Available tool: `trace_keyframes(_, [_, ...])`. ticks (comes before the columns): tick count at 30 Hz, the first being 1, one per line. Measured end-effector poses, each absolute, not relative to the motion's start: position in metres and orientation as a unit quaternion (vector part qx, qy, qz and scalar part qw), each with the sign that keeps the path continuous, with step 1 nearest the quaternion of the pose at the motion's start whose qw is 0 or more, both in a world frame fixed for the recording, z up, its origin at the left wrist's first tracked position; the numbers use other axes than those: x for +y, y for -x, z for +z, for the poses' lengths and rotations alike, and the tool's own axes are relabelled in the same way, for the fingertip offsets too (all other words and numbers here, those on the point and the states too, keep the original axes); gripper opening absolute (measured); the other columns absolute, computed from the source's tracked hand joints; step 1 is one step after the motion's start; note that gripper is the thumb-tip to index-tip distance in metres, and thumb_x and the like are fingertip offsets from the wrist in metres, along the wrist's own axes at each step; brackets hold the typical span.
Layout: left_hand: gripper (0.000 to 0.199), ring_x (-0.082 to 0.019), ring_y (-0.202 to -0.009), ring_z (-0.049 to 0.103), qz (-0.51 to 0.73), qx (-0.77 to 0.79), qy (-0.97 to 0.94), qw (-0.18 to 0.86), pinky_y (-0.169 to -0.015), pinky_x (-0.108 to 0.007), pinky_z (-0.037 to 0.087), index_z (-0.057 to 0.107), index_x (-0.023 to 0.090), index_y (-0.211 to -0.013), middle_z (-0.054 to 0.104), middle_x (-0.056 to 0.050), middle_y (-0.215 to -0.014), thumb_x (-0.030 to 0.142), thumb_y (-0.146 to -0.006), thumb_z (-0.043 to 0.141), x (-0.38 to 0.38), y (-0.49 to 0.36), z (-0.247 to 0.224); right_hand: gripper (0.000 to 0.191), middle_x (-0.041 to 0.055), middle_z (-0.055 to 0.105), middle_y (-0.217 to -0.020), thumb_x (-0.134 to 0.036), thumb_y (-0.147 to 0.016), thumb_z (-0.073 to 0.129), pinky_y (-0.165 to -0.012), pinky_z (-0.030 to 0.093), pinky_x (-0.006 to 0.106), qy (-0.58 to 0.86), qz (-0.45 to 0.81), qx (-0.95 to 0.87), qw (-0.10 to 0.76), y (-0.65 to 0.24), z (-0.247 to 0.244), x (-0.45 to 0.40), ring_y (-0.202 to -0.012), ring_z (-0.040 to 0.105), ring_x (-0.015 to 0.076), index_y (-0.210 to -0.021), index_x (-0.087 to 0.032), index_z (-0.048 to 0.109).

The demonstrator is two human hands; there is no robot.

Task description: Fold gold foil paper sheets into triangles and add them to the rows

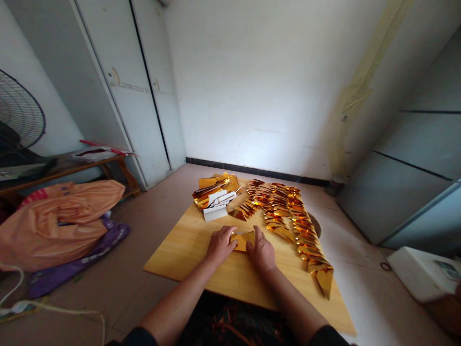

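Between my two hands is a piece of gold foil paper, partly folded, low over the wooden board. My left hand grips its left end with thumb and fingers. On the right end, my right hand holds it the same way. Beyond my left hand lies a loose pile of gold foil sheets, with white-backed sheets at its near side. Rows of folded gold foil pieces overlap one another along the board's right side, reaching its near right part.
The wooden board serves as the work surface. On the floor at left are an orange bag, a purple bag and a pale cable. A white box stands at right. Grey cabinets and a wall lie behind.
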State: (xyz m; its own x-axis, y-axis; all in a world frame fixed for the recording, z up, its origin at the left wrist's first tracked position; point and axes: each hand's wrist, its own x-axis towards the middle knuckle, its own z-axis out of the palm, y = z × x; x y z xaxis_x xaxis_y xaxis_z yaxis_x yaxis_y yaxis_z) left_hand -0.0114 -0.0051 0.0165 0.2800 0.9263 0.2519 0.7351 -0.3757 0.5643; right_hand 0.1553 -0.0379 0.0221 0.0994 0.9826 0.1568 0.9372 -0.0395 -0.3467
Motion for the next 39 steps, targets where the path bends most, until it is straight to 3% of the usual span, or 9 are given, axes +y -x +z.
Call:
trace_keyframes(4, [0.024, -0.020, -0.104, 0.060, 0.256, 0.515, -0.809, 0.119, -0.093, -0.033, 0.046, 0.069, 0.022, -0.101, 0.063, -0.006, -0.115, 0.018, -0.080, 0.059, -0.006, 0.007, 0.013, 0.037, 0.0076, 0.064, -0.099, -0.019, -0.084, 0.050, -0.064, 0.041, 0.024, 0.709, 0.008, -0.688, 0.154, -0.154, 0.021, -0.040, -0.075, 0.064, 0.0161, -0.121, -0.018, 0.053])
trace_keyframes(9, [0.019, -0.020, -0.106, 0.060, 0.243, 0.518, -0.814, 0.100, -0.095, -0.034, 0.046, 0.072, 0.023, -0.095, 0.062, -0.006, -0.119, 0.019, -0.083, 0.057, -0.007, 0.004, 0.017, 0.015, 0.0055, 0.060, -0.089, -0.019, -0.086, 0.047, -0.062, 0.037, 0.024, 0.704, -0.006, -0.698, 0.134, -0.152, 0.023, -0.041, -0.073, 0.061, 0.0151, -0.091, -0.018, 0.061])
trace_keyframes(19, [0.023, -0.021, -0.106, 0.060, 0.234, 0.508, -0.826, 0.067, -0.094, -0.036, 0.046, 0.070, 0.023, -0.101, 0.058, -0.007, -0.128, 0.021, -0.086, 0.052, -0.017, 0.003, 0.022, 0.018, 0.0070, 0.061, -0.089, -0.017, -0.089, 0.045, -0.063, 0.037, 0.024, 0.705, 0.002, -0.691, 0.159, -0.154, 0.021, -0.040, -0.071, 0.060, 0.0145, -0.088, -0.014, 0.063])
trace_keyframes(27, [0.022, -0.026, -0.111, 0.058, 0.192, 0.506, -0.839, 0.057, -0.095, -0.043, 0.043, 0.069, 0.022, -0.099, 0.055, -0.009, -0.133, 0.021, -0.087, 0.051, -0.024, -0.001, 0.024, 0.015, 0.0077, 0.060, -0.087, -0.016, -0.087, 0.047, -0.061, 0.039, 0.025, 0.709, -0.006, -0.692, 0.135, -0.154, 0.021, -0.039, -0.069, 0.060, 0.0147, -0.085, -0.013, 0.062])
trace_keyframes(39, [0.021, -0.026, -0.113, 0.055, 0.202, 0.502, -0.839, 0.054, -0.096, -0.043, 0.041, 0.068, 0.021, -0.101, 0.054, -0.010, -0.133, 0.022, -0.088, 0.051, -0.022, -0.002, 0.015, 0.016, 0.0091, 0.060, -0.086, -0.017, -0.089, 0.044, -0.061, 0.041, 0.026, 0.703, -0.028, -0.700, 0.119, -0.152, 0.019, -0.039, -0.071, 0.062, 0.0175, -0.085, -0.013, 0.060])
